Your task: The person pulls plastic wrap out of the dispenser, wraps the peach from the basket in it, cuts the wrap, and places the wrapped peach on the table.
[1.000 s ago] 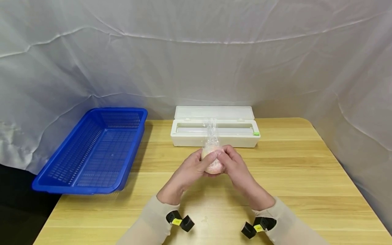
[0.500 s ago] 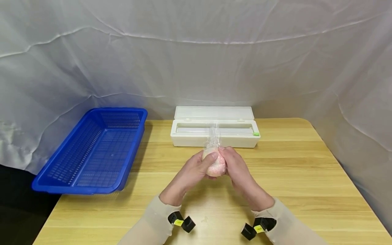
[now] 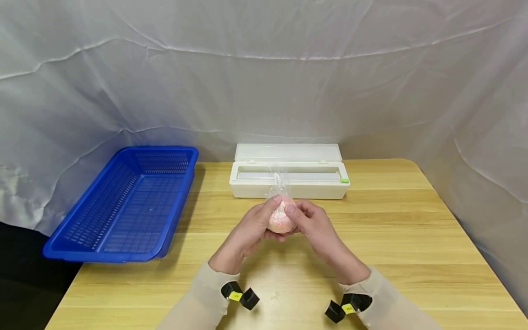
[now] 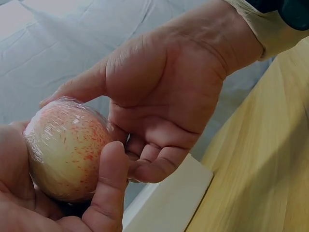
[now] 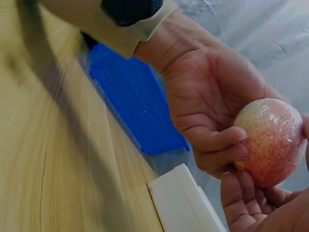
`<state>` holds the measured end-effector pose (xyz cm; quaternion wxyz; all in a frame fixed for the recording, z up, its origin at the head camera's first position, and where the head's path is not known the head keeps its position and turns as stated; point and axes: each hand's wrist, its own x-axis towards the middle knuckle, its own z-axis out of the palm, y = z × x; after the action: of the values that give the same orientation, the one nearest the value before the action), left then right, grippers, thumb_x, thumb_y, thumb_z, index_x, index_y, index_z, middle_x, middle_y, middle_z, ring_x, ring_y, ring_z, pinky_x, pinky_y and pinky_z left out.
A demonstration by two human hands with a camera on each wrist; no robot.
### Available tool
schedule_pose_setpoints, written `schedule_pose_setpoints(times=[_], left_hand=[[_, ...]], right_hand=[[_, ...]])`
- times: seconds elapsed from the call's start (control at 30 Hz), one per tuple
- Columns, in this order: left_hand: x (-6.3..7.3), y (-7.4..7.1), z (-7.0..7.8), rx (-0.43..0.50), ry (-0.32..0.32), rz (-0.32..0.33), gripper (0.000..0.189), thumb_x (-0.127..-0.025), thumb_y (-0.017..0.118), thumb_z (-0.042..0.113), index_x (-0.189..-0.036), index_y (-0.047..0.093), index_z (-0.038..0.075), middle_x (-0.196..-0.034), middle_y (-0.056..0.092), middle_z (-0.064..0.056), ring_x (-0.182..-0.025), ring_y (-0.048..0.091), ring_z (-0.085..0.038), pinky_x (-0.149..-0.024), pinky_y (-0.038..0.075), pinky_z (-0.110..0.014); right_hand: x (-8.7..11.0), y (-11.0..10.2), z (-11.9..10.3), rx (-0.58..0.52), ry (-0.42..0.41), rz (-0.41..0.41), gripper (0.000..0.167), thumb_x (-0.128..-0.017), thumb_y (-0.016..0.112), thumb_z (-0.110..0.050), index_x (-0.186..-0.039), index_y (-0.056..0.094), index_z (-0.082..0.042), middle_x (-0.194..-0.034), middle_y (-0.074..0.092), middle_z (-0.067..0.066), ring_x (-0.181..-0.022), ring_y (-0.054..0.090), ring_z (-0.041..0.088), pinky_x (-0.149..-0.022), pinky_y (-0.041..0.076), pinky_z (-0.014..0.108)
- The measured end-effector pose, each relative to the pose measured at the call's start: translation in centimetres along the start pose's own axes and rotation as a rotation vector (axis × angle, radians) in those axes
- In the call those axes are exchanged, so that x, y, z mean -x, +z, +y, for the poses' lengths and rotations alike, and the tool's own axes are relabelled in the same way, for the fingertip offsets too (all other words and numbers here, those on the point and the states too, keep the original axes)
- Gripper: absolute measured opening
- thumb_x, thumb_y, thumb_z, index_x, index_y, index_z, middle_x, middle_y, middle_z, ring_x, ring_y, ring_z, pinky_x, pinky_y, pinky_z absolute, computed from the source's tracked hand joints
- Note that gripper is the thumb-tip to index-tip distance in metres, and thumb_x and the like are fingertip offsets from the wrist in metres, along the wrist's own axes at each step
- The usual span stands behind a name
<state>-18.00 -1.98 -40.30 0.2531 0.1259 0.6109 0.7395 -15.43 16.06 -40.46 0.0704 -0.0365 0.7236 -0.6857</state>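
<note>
A round peach [image 3: 280, 221], pale yellow and pink with red speckles, is wrapped tightly in clear plastic film. A loose tail of film [image 3: 278, 182] sticks up from its far side. My left hand [image 3: 249, 225] grips the peach from the left, thumb over its top. From the right, my right hand [image 3: 316, 229] holds it too, with the thumb against its near right side. In the left wrist view the film on the peach [image 4: 72, 150] looks smooth and glossy. The right wrist view shows the peach [image 5: 271, 140] between the fingers of both hands.
Behind the hands stands a white film dispenser box [image 3: 288, 190], lid [image 3: 288, 152] up, a roll inside and a green tab at its right end. On the left sits a blue plastic basket [image 3: 167, 229] on the wooden table [image 3: 412, 238]. Grey cloth [image 3: 264, 91] hangs behind.
The peach has turned in the hands and shifted slightly left, its film tail swinging left with it. My right thumb has moved from its top to its right side.
</note>
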Motion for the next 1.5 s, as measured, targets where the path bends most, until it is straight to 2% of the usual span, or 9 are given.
schedule_pose_setpoints(times=[0.1, 0.33, 0.43, 0.57, 0.9, 1.03, 1.2, 1.37, 1.5], left_hand=[[0.0, -0.1, 0.1, 0.004, -0.017, -0.003, 0.064, -0.11, 0.044, 0.052, -0.136, 0.059, -0.005, -0.096, 0.071, -0.006, -0.07, 0.067, -0.014, -0.065, 0.061, -0.025], [0.0, -0.8, 0.6, 0.086, -0.051, 0.032, 0.067, -0.108, 0.045, 0.057, -0.135, 0.056, -0.004, -0.089, 0.071, -0.006, -0.063, 0.07, -0.013, -0.06, 0.061, -0.023], [0.0, -1.1, 0.7, 0.11, -0.056, 0.022, 0.069, -0.107, 0.044, 0.059, -0.133, 0.056, -0.003, -0.086, 0.073, -0.007, -0.061, 0.069, -0.013, -0.057, 0.06, -0.022], [-0.1, -1.5, 0.7, 0.126, -0.063, -0.003, 0.07, -0.108, 0.042, 0.06, -0.134, 0.055, -0.003, -0.086, 0.074, -0.008, -0.06, 0.069, -0.012, -0.057, 0.059, -0.021], [0.1, -2.1, 0.9, 0.228, -0.086, -0.017, 0.076, -0.107, 0.041, 0.063, -0.137, 0.051, -0.006, -0.082, 0.071, -0.006, -0.057, 0.07, -0.011, -0.056, 0.06, -0.021], [-0.1, -2.1, 0.7, 0.183, -0.058, -0.013, 0.075, -0.109, 0.042, 0.061, -0.142, 0.049, -0.007, -0.091, 0.07, -0.008, -0.063, 0.071, -0.012, -0.062, 0.062, -0.022], [-0.5, -1.8, 0.2, 0.068, 0.021, -0.007, 0.064, -0.113, 0.044, 0.048, -0.149, 0.047, -0.004, -0.122, 0.068, -0.018, -0.094, 0.076, -0.016, -0.086, 0.064, -0.033], [-0.5, -1.3, -0.2, -0.101, 0.069, 0.03, 0.061, -0.109, 0.056, 0.039, -0.152, 0.042, -0.001, -0.141, 0.059, -0.021, -0.115, 0.068, -0.02, -0.102, 0.058, -0.041], [-0.2, -1.0, 0.0, -0.223, 0.078, 0.08, 0.079, -0.103, 0.066, 0.043, -0.164, 0.03, 0.007, -0.154, 0.05, -0.018, -0.13, 0.059, -0.027, -0.106, 0.053, -0.04]], right_hand=[[-0.1, -0.1, 0.1, 0.015, -0.008, 0.016, 0.043, -0.109, 0.06, -0.031, -0.124, 0.064, 0.009, -0.106, 0.07, 0.011, -0.083, 0.073, 0.018, -0.081, 0.061, 0.032], [-0.2, -0.7, 0.2, 0.008, -0.072, -0.086, 0.045, -0.105, 0.068, -0.021, -0.134, 0.06, 0.012, -0.121, 0.07, 0.022, -0.096, 0.074, 0.015, -0.092, 0.062, 0.035], [-0.3, -0.5, 0.2, 0.037, -0.103, -0.07, 0.047, -0.1, 0.076, -0.022, -0.132, 0.064, 0.01, -0.119, 0.072, 0.023, -0.094, 0.075, 0.014, -0.09, 0.063, 0.036], [-0.5, -0.5, 0.3, 0.056, -0.123, -0.054, 0.046, -0.099, 0.076, -0.023, -0.129, 0.066, 0.01, -0.114, 0.074, 0.021, -0.09, 0.074, 0.013, -0.086, 0.063, 0.033], [-0.6, -0.9, 0.4, 0.117, -0.198, -0.065, 0.04, -0.093, 0.08, -0.007, -0.127, 0.067, 0.01, -0.106, 0.072, 0.018, -0.089, 0.069, 0.01, -0.08, 0.06, 0.022], [-0.7, -1.2, 0.4, 0.083, -0.16, -0.116, 0.048, -0.097, 0.077, -0.008, -0.138, 0.06, 0.011, -0.118, 0.069, 0.023, -0.095, 0.07, 0.01, -0.085, 0.061, 0.024], [-0.8, -1.9, 0.5, 0.035, -0.073, -0.175, 0.065, -0.104, 0.065, -0.015, -0.159, 0.036, 0.005, -0.145, 0.056, 0.029, -0.109, 0.069, 0.018, -0.093, 0.061, 0.034], [-1.0, -1.8, 0.5, 0.094, -0.063, -0.062, 0.056, -0.106, 0.066, -0.023, -0.151, 0.047, 0.004, -0.144, 0.056, 0.027, -0.107, 0.069, 0.022, -0.09, 0.063, 0.039], [-1.2, -1.5, 0.5, 0.096, -0.065, 0.017, 0.047, -0.104, 0.07, -0.017, -0.141, 0.053, 0.006, -0.137, 0.059, 0.027, -0.1, 0.071, 0.017, -0.086, 0.063, 0.031]])
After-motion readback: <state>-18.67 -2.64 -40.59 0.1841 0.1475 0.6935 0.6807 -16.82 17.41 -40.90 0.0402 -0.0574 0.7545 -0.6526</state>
